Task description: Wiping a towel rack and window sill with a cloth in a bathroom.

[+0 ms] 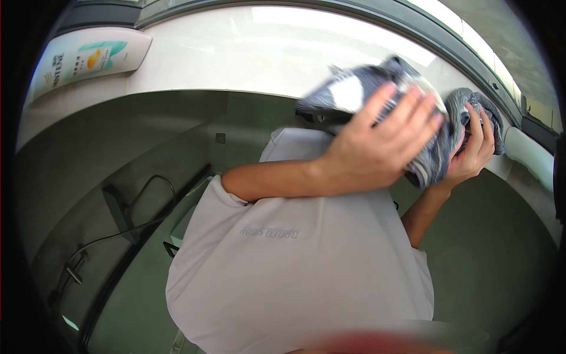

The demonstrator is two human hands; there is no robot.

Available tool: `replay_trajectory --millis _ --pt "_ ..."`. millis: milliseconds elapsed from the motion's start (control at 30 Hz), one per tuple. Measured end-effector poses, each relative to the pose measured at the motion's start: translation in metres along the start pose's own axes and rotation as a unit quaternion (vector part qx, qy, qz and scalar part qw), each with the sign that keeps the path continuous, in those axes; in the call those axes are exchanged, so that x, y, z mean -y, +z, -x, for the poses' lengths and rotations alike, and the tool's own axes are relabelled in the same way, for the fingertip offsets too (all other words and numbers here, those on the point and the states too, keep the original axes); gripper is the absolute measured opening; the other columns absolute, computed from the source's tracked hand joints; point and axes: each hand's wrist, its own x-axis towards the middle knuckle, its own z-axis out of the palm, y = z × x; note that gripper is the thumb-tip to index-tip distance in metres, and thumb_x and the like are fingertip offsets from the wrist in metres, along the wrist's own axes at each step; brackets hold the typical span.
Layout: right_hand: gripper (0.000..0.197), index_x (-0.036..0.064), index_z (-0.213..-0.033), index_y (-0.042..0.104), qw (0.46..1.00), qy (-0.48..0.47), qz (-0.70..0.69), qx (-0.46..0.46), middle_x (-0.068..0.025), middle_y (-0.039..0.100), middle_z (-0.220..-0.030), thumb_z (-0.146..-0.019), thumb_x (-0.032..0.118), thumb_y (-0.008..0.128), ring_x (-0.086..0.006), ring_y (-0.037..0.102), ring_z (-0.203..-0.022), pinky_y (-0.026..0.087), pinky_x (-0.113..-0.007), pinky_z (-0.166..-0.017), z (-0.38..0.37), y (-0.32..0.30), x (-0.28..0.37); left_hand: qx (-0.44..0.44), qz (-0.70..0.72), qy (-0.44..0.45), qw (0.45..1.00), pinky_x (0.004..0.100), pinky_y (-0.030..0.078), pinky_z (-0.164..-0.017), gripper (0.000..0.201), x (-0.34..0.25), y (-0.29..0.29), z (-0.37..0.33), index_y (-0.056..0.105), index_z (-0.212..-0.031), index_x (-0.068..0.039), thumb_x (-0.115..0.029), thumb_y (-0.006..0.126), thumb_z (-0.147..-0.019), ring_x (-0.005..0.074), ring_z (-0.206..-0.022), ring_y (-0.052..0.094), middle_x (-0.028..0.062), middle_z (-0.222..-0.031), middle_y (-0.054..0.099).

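Note:
A blue, grey and white patterned cloth (368, 79) is bunched up at the edge of the white ledge. My left hand (371, 147) reaches across from the left and presses over it, fingers spread along the folds, thumb hidden. Farther right, my right hand (467, 156) has its fingers curled round a crumpled grey knit-like part (460, 103), close to the window frame. I cannot tell whether this grey part belongs to the same cloth or is a separate piece. The left part of the cloth is slightly blurred.
A white shampoo bottle (88, 59) lies at the ledge's (194, 65) far left. Another white container (530, 156) is at the right end. A dark window frame (354, 7) runs along the back. Below left are a shower hose (141, 224) and dark fittings (121, 213).

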Motion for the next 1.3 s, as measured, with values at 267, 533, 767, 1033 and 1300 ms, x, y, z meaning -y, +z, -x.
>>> replay_trajectory --millis 267,533,767,1033,1300 --pt "0.030 0.0130 -0.124 0.079 1.000 -0.014 -0.019 -0.004 -0.0097 0.073 -0.130 -0.103 0.024 0.060 -0.0288 0.068 -0.113 0.048 -0.042 -0.098 -0.002 -0.003 0.004 0.004 0.038 -0.035 0.999 0.0480 0.031 -0.124 0.064 0.009 -0.010 0.009 0.067 -0.145 -0.016 -0.019 0.064 -0.081 0.0228 -0.143 0.055 0.0082 -0.155 0.061" --pt "0.033 0.0117 -0.122 0.079 1.000 -0.005 -0.013 -0.009 -0.0115 0.072 -0.129 -0.098 0.022 0.060 -0.0304 0.067 -0.114 0.047 -0.042 -0.100 -0.003 -0.003 0.004 -0.039 -0.170 -0.191 0.966 0.0513 0.026 -0.123 0.074 0.111 -0.060 0.057 0.064 -0.151 -0.014 -0.062 0.045 -0.097 0.0275 -0.143 0.053 0.0101 -0.156 0.060" --pt "0.032 0.0123 -0.121 0.080 1.000 -0.002 -0.016 -0.008 -0.0109 0.073 -0.128 -0.098 0.022 0.060 -0.0302 0.067 -0.113 0.047 -0.043 -0.101 -0.004 -0.002 0.006 -0.098 -0.173 -0.196 0.960 0.0530 0.024 -0.124 0.072 0.110 -0.054 0.055 0.066 -0.146 -0.009 -0.056 0.044 -0.097 0.0297 -0.142 0.054 0.0122 -0.153 0.061" --pt "0.031 0.0127 -0.120 0.080 1.000 -0.013 -0.016 -0.018 -0.0101 0.073 -0.128 -0.099 0.023 0.059 -0.0290 0.067 -0.113 0.047 -0.043 -0.102 -0.002 -0.001 0.005 -0.038 -0.103 -0.122 0.987 0.0557 0.031 -0.122 0.076 0.064 -0.036 0.020 0.067 -0.146 -0.013 -0.026 0.068 -0.071 0.0300 -0.141 0.055 0.0116 -0.150 0.063" --pt "0.031 0.0140 -0.122 0.079 1.000 -0.006 -0.008 -0.005 -0.0087 0.073 -0.129 -0.100 0.023 0.059 -0.0282 0.068 -0.114 0.047 -0.042 -0.102 0.001 -0.002 0.001 -0.043 -0.018 -0.017 0.999 0.0505 0.034 -0.120 0.067 -0.001 0.007 0.016 0.069 -0.143 -0.018 -0.015 0.065 -0.077 0.0225 -0.141 0.055 0.0054 -0.151 0.063"
